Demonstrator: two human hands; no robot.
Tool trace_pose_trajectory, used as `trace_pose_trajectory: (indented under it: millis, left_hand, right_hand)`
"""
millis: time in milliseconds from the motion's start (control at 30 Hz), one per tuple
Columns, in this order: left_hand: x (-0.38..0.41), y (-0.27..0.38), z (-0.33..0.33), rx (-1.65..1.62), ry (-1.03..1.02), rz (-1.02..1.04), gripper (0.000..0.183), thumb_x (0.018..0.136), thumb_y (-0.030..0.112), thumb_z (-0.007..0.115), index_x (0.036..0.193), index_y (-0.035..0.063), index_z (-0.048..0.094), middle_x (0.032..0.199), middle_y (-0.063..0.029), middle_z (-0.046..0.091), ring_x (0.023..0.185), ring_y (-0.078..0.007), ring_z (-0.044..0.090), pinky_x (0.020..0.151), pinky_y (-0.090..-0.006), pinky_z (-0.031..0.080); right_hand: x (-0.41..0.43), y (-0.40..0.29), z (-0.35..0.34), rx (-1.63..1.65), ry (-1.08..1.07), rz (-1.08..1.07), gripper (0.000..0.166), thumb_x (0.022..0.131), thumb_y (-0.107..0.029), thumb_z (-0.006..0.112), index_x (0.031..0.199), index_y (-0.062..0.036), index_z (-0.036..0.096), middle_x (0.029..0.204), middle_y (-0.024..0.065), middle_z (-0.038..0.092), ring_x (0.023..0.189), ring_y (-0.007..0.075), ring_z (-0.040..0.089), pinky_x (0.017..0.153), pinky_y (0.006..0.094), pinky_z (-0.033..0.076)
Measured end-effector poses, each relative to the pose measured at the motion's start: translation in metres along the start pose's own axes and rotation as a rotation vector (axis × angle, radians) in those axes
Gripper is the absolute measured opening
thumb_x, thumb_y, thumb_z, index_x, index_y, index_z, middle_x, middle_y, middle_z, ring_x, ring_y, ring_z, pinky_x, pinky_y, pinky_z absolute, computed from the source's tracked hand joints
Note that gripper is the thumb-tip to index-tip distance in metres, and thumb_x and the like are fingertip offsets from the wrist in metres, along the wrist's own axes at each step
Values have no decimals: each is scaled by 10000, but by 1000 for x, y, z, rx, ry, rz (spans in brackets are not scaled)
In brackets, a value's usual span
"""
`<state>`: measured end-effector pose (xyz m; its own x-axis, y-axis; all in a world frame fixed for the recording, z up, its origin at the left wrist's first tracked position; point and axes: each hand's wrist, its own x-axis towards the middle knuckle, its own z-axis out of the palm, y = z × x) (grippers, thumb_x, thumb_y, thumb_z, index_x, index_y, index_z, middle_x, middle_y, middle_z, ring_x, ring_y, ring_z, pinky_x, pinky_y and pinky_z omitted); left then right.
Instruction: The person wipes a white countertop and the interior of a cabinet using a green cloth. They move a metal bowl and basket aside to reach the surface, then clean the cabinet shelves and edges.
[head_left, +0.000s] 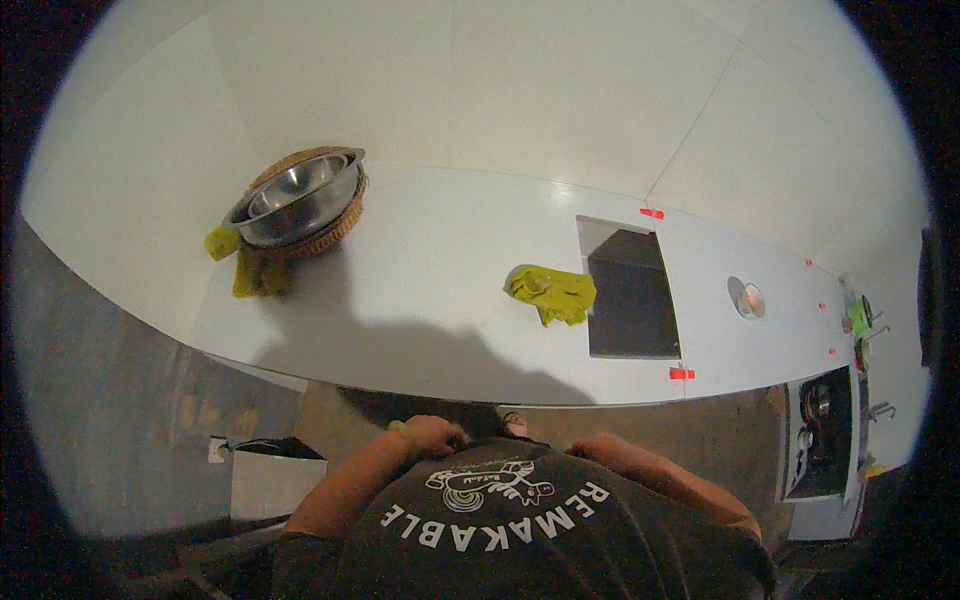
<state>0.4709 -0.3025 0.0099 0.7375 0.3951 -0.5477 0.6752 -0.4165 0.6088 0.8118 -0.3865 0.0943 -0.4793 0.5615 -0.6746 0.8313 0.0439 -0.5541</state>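
My left hand (435, 436) is low in front of my body, against the front of my dark shirt, with its fingers curled and partly hidden. A band circles that wrist. My right hand (596, 447) is also at the shirt, its fingers mostly out of sight behind the cloth. Whether either hand holds anything does not show. Both are below the front edge of a white countertop (435, 270). On the counter ahead lies a crumpled yellow-green cloth (559, 291), touching the left side of a dark rectangular opening (634, 300).
Nested metal bowls (307, 206) sit tilted in a woven basket (349, 229) at left, with yellow-green cloth (253, 276) beneath. A small bowl (751, 301) stands right of the opening. Red tape (682, 373) marks the counter. An open-fronted cabinet (821, 435) is at far right.
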Motion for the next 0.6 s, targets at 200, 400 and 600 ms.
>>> trace_pose_trajectory:
  millis: [200, 400, 600]
  left_hand:
    - [3, -21, 20, 93, 28, 30, 308, 791, 278, 658, 1079, 169, 667, 1012, -97, 690, 932, -320, 654, 787, -430, 518]
    - [-10, -28, 28, 65, 7, -26, 286, 773, 257, 664, 1029, 130, 669, 932, -132, 690, 871, -344, 656, 727, -460, 514]
    - [-56, -35, 46, -94, -34, -124, 308, 771, 219, 669, 1052, 93, 669, 968, -144, 682, 891, -340, 647, 757, -435, 503]
  right_hand:
    - [0, -21, -2, -209, -19, 56, 375, 883, -327, 528, 1205, -145, 593, 999, 215, 669, 922, 393, 652, 789, 488, 503]
    - [31, 12, 28, -256, 54, 90, 345, 881, -344, 532, 1157, -150, 606, 963, 207, 671, 890, 405, 652, 737, 508, 507]
    - [54, -15, -1, -128, 51, -118, 321, 851, -318, 575, 1108, -135, 635, 948, 206, 673, 900, 398, 645, 753, 521, 499]
